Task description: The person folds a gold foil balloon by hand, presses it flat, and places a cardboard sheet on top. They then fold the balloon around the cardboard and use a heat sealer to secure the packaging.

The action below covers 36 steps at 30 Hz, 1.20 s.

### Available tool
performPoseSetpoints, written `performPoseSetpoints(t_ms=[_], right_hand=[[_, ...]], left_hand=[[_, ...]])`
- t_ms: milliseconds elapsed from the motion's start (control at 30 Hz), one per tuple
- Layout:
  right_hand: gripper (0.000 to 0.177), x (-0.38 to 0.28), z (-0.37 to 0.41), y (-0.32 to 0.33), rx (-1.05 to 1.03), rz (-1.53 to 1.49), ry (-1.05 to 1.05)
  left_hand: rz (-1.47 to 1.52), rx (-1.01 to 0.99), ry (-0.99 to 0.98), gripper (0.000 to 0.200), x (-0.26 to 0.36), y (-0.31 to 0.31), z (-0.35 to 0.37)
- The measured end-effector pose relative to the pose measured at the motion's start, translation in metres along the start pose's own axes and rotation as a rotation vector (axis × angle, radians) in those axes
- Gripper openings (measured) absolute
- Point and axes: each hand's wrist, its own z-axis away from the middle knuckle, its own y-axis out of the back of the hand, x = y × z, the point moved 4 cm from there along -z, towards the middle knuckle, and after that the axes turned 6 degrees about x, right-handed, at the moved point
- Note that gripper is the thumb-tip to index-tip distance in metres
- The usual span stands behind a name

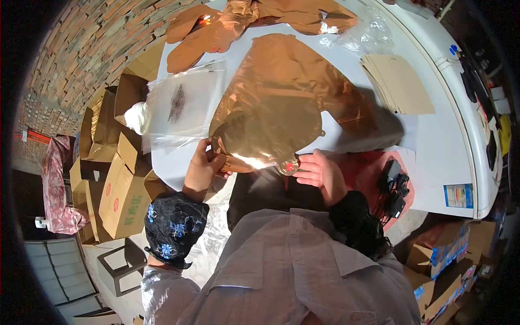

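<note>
A large shiny copper-coloured foil sheet point(281, 81) lies on the white table point(238, 46), its near edge at the table's front. My left hand point(203, 169) pinches the near left corner of the foil between thumb and fingers. My right hand point(320, 174) is open, palm up, fingers stretched toward a small rounded tab with a red spot point(290, 167) on the foil's near edge. The fingertips are beside or just touching that tab; which one is unclear. Black sleeve covers are on both forearms, the left one with blue flowers.
Clear plastic bags point(179, 103) lie left of the foil, brown paper sheets point(398, 84) right, more copper foil pieces point(216, 32) at the back. A red stool point(365, 162) with black adapters stands at the right front. Cardboard boxes point(122, 189) stand left, more at lower right.
</note>
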Motion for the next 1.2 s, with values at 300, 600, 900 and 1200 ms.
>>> performPoseSetpoints(t_ms=[300,600,900,1200], right_hand=[[0.067,0.001,-0.001,0.004,-0.019,-0.013,0.029],[0.066,0.001,-0.002,0.007,-0.003,0.009,0.044],[0.025,-0.097,0.011,0.068,0.701,1.06,1.24],[0.041,-0.1,-0.028,0.089,0.71,1.402,1.272]], left_hand=[[0.051,0.002,0.003,0.036,0.002,-0.011,0.007],[0.045,-0.001,0.002,0.041,0.007,-0.015,0.008],[0.016,-0.002,0.005,0.037,0.007,-0.019,0.008],[-0.029,0.006,0.016,0.043,0.002,-0.014,0.002]])
